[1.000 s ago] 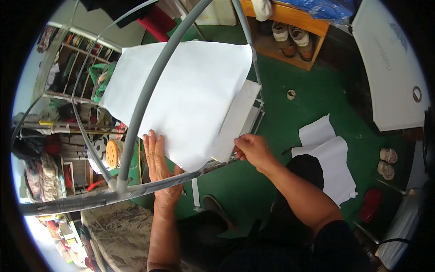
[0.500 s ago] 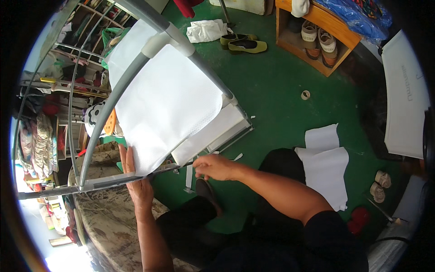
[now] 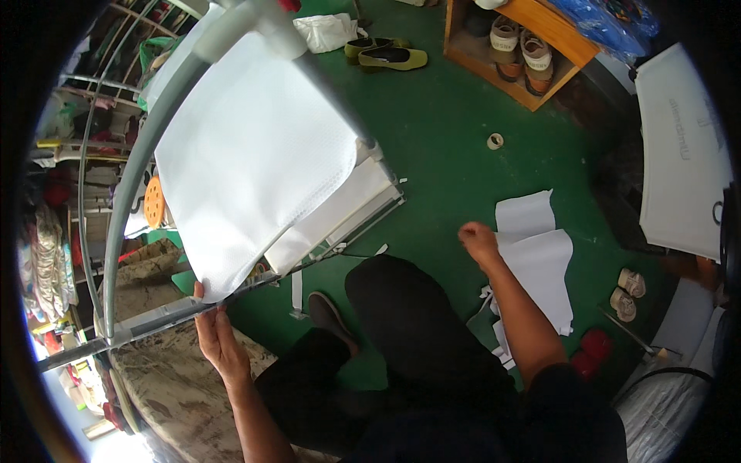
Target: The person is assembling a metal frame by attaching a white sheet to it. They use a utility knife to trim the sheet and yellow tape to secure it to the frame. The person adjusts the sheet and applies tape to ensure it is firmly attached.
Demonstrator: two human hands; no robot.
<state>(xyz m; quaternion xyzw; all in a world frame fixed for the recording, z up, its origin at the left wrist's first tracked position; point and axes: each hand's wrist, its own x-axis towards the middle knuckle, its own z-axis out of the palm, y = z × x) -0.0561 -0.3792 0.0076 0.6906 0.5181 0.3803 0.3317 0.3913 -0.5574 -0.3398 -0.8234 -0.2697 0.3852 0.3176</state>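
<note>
A white textured sheet (image 3: 255,154) hangs over a frame of grey tubes (image 3: 143,166) joined by a pale fitting. My left hand (image 3: 221,343) is at the lower rail (image 3: 171,318), its fingers closed round the rail and the sheet's lower corner, with fingertips showing on the far side. Beside the sheet a flat white panel (image 3: 332,208) sits in the frame. My right hand (image 3: 478,241) is curled closed above the floor, away from the frame and near cut white sheets (image 3: 536,274). What it holds, if anything, cannot be made out.
White scraps lie on the green floor (image 3: 432,139) by my dark shoe (image 3: 332,316). A tape roll (image 3: 495,141), green shoes (image 3: 392,59) and a wooden shoe cabinet (image 3: 455,48) stand farther off. Camouflage-patterned cloth (image 3: 177,378) lies under my left arm. Crowded shelves are at left.
My right hand has moved from the lower rail rightward, toward the cut sheets on the floor. My left hand has slid down and closed at the sheet's corner. My knee has swung left.
</note>
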